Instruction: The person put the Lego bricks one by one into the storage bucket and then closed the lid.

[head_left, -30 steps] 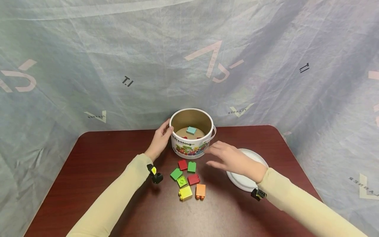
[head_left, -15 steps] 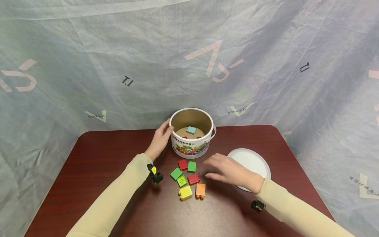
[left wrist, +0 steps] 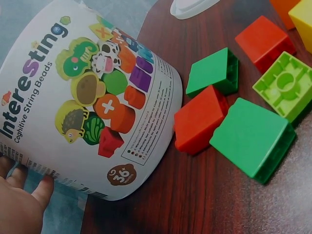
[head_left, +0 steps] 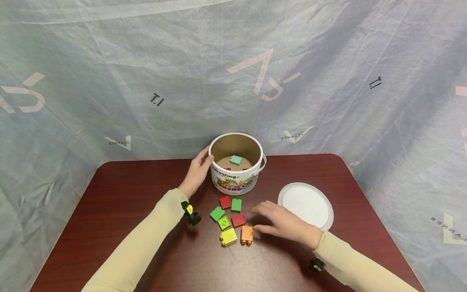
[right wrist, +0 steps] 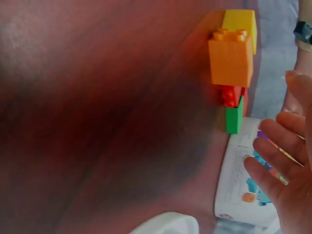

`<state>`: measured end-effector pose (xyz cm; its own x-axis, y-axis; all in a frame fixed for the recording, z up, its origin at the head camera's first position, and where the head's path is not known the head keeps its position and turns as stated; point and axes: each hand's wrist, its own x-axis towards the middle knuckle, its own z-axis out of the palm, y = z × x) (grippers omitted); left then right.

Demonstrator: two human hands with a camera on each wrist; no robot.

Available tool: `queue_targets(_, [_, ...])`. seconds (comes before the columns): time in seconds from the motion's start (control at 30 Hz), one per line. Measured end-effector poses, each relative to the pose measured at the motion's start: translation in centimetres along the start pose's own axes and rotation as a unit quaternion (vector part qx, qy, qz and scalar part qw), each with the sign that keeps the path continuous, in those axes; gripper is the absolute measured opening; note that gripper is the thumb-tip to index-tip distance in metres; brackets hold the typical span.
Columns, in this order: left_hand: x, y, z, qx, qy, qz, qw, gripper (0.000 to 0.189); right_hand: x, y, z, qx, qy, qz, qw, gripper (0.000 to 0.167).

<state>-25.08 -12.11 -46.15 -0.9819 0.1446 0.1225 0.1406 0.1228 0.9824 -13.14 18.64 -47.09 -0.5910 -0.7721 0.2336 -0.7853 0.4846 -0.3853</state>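
My left hand (head_left: 197, 174) rests against the left side of a white bucket (head_left: 233, 184), its fingers (left wrist: 44, 190) on the outer wall in the left wrist view. Inside the bucket lie a light blue building block (head_left: 235, 160) and parts of red pieces. My right hand (head_left: 282, 223) hovers empty, fingers spread, just right of an orange building block (head_left: 247, 234). Beside that are a yellow block (head_left: 229, 237), a dark red block (head_left: 238, 220) and an upturned lime block (head_left: 224, 222). Nearer the bucket sit two green blocks (head_left: 217, 214) and a red block (head_left: 225, 202).
A round white lid (head_left: 310, 205) lies on the dark red-brown table (head_left: 146, 186), partly behind my right hand. The bucket's white handle (head_left: 263, 164) hangs at its right side. Grey printed cloth (head_left: 204, 81) surrounds the table's back and sides.
My right hand has come down and towards me, from beside the bucket to next to the orange block, uncovering more of the lid. The left hand and the bucket stay put.
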Motion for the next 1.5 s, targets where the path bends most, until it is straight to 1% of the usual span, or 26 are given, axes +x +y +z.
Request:
queue_targets(0.17, [0.1, -0.1, 0.0, 0.005, 0.000, -0.004, 1.0000, 0.058, -0.4, -0.2, 0.6, 0.027, -0.014, 0.015, 0.9994, 0.042])
queue_targets(0.37, [0.1, -0.1, 0.0, 0.007, 0.000, -0.005, 1.0000, 0.058, -0.7, -0.3, 1.4, 0.033, -0.009, 0.010, 0.9994, 0.047])
queue_targets(0.6, [0.0, 0.0, 0.0, 0.007, 0.001, -0.007, 0.9999, 0.058, -1.0, -0.3, 2.2, 0.010, 0.000, 0.000, 0.9999, 0.051])
queue_targets(0.8, [0.0, -0.2, 0.0, 0.009, 0.002, -0.011, 0.9999, 0.058, -1.3, -0.3, 2.7, 0.018, -0.005, 0.007, 0.9998, 0.049])
queue_targets(1.03, [0.0, -0.3, 0.0, 0.005, -0.001, -0.009, 0.9999, 0.058, -1.4, -0.2, 3.5, 0.003, 0.009, 0.002, 1.0000, 0.048])
queue_targets(1.23, [0.0, -0.2, 0.0, 0.006, -0.002, -0.010, 0.9999, 0.058, -1.4, -0.3, 3.7, 0.003, 0.010, 0.002, 0.9999, 0.047])
queue_targets(1.5, [-0.1, -0.1, -0.1, 0.010, -0.003, -0.012, 0.9999, 0.059, -1.4, -0.4, 3.9, -0.019, 0.020, -0.017, 0.9995, 0.045])
